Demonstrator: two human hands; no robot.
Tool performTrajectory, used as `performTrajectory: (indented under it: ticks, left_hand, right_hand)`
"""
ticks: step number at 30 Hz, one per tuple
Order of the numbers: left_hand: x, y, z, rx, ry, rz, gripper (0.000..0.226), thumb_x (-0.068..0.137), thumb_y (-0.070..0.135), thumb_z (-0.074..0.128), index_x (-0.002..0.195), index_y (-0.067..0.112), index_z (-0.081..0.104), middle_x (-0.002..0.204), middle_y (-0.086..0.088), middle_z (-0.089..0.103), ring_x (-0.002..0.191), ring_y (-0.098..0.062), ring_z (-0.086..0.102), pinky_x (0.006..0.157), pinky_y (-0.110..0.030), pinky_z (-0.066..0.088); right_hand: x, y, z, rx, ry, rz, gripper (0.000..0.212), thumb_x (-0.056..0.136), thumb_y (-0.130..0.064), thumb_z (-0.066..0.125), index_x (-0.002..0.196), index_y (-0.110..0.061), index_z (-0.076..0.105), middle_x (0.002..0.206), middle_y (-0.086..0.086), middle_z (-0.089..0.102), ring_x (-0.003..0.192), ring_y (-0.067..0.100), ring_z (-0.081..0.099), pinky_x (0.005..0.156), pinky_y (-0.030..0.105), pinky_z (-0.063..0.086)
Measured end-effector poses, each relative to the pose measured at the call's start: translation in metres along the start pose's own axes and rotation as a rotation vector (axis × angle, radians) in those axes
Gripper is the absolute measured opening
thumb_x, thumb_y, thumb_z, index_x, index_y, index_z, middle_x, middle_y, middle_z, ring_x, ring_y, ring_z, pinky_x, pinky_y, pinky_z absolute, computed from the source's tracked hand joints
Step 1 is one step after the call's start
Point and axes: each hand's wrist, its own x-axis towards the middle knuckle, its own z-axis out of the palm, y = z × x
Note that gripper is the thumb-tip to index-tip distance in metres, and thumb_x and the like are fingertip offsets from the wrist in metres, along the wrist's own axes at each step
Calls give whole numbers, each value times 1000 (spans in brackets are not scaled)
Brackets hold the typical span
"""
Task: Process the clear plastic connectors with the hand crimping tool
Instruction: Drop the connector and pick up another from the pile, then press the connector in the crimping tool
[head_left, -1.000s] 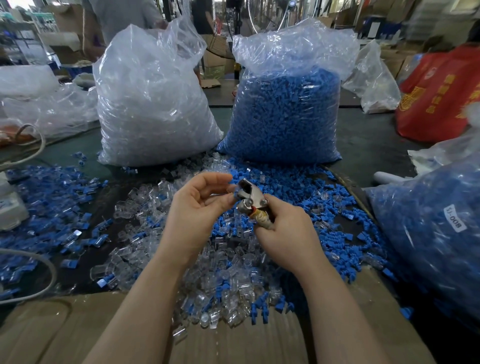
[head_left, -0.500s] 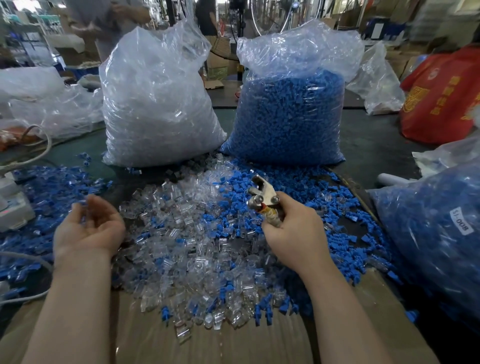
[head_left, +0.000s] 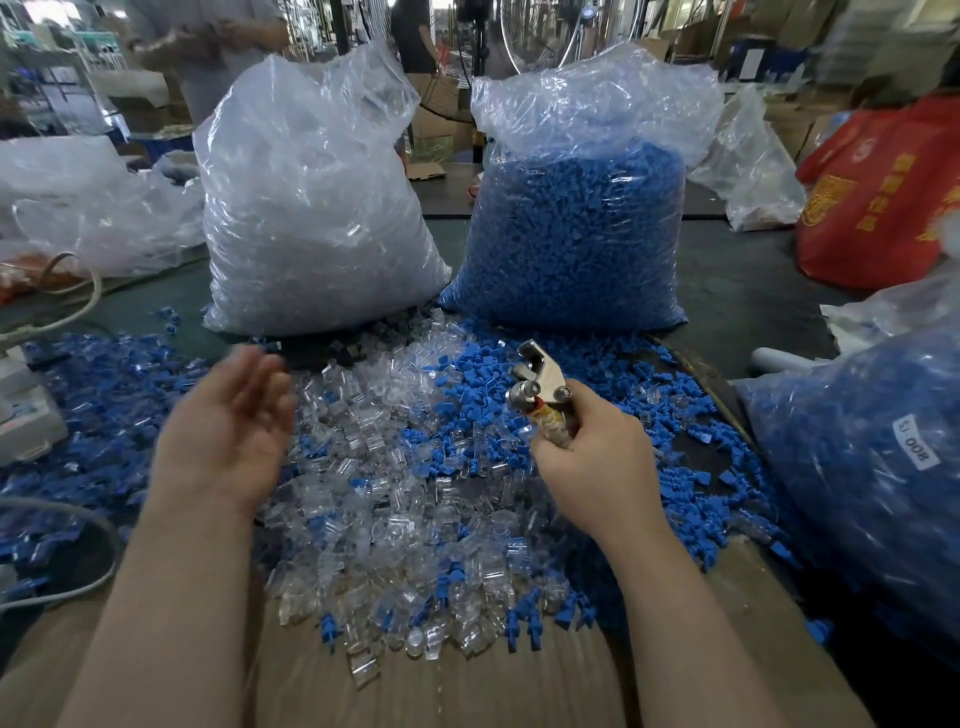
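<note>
A loose heap of clear plastic connectors (head_left: 395, 499) mixed with blue plastic parts (head_left: 467, 395) covers the table in front of me. My right hand (head_left: 592, 457) grips the handles of a metal hand crimping tool (head_left: 540, 384), whose jaws point up and away above the heap. My left hand (head_left: 228, 431) hovers palm up over the heap's left edge, fingers relaxed and blurred, with nothing in it.
Behind the heap stand a big bag of clear parts (head_left: 311, 208) and a big bag of blue parts (head_left: 576, 228). Another blue-filled bag (head_left: 872, 467) lies at right. Blue parts (head_left: 104, 384), a white device (head_left: 26, 415) and cables are at left. Cardboard (head_left: 441, 686) lines the near edge.
My left hand left the tool's jaws, swung out to the far left, and has now come back toward the heap, empty. The right hand kept the tool almost still.
</note>
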Motion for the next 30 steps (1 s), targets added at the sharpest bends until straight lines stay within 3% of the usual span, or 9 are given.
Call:
performTrajectory:
  ticks: [5,7,8,10,16,21,24,26,30]
  left_hand:
    - [-36,-29,51,1107,-404,216,5,84,25,75,81,26,71,75,9,72,65,-1,63,57,-14,51]
    - [-38,-41,55,1494,-429,301,13,85,32,74,74,35,68,92,15,68,84,-4,65,79,-27,54]
    - [-38,-44,57,1652,-419,342,17,86,35,72,72,39,64,103,15,63,101,-10,61,97,-38,45]
    - [-37,-50,59,1821,-412,364,24,88,34,67,69,44,58,105,13,52,116,-16,48,108,-46,28]
    - [-38,-61,57,1962,-472,377,20,88,40,65,107,47,66,109,7,45,121,-19,41,106,-46,27]
    - [-37,-61,56,1922,-452,417,10,87,43,69,96,45,68,102,12,44,115,-14,44,104,-42,26]
    - [-37,-58,59,1606,-435,373,10,84,40,75,80,41,65,86,18,65,88,-3,60,97,-34,38]
    - [-40,-53,63,1313,-458,268,12,80,33,80,76,36,70,72,15,71,69,-1,66,74,-23,52]
    - [-49,-48,68,985,-487,152,9,79,23,80,78,31,76,72,12,74,66,0,69,55,-9,49]
  right_hand:
    - [2,1,0,-31,8,7,18,71,-35,50,85,-27,56,62,-8,58,57,12,53,49,28,32]
    - [1,1,0,-30,14,6,18,70,-36,50,85,-27,56,62,-9,59,57,10,52,49,27,32]
    - [1,2,0,-28,16,1,18,71,-35,50,85,-27,57,62,-9,59,56,9,52,48,27,32]
    - [0,1,1,-29,19,-8,16,71,-35,51,84,-27,57,61,-9,58,54,8,51,47,27,30]
    - [0,2,2,-26,15,-10,9,75,-33,57,82,-27,54,61,-8,58,55,8,50,47,27,29]
    - [-1,1,2,0,2,-20,6,75,-32,56,77,-29,52,60,-8,56,56,9,50,46,28,31]
    - [0,0,3,4,-2,-19,13,79,-27,61,72,-28,50,59,-8,56,56,10,51,47,29,34]
    - [1,-1,2,33,1,-20,10,80,-27,63,75,-28,55,61,-8,58,58,10,53,49,32,38]
    - [1,-3,2,164,-36,-22,4,85,-27,69,88,-27,67,67,-9,63,62,11,57,57,39,49]
